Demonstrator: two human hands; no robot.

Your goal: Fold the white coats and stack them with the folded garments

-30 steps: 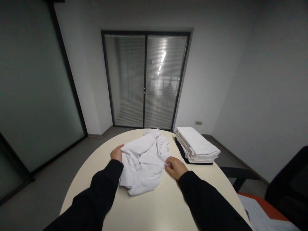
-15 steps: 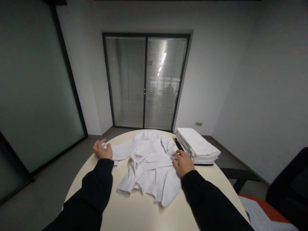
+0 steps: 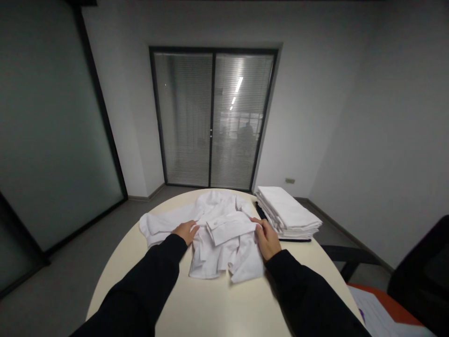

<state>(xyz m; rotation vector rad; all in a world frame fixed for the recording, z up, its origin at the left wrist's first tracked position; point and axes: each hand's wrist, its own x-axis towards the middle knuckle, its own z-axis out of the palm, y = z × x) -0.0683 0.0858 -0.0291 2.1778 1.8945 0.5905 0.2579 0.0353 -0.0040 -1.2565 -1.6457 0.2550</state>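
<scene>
the fingers of the right hand are narrow, pinching the right edge of a crumpled white long-sleeved cloth shirt. the left hand touches the shirt near its middle, thumb and forefinger close together; whether they pinch the cloth, i cannot tell. both wrists are in black sleeves.

the shirt lies on the pale cream, round-edged worktop, in front of the wearer. its body runs from the far edge toward the wearer, with an uneven lower edge at the near end. one white sleeve stretches out to the left, so the longest spread of cloth goes side to side. a flat white flap lies crosswise over the body, slanting slightly up to the right.

counted: one loose shirt, two hands, and one neat stack of folded white cloth, its layers too tight to number. the stack sits at the far right of the worktop, on top of a flat black item.

the room has plain grey-white walls, a grey floor, and one dark-framed double glass door with blinds straight ahead. a large frosted glass panel stands at left. at lower right are one black chair and, near it, white papers on something orange-red.
</scene>
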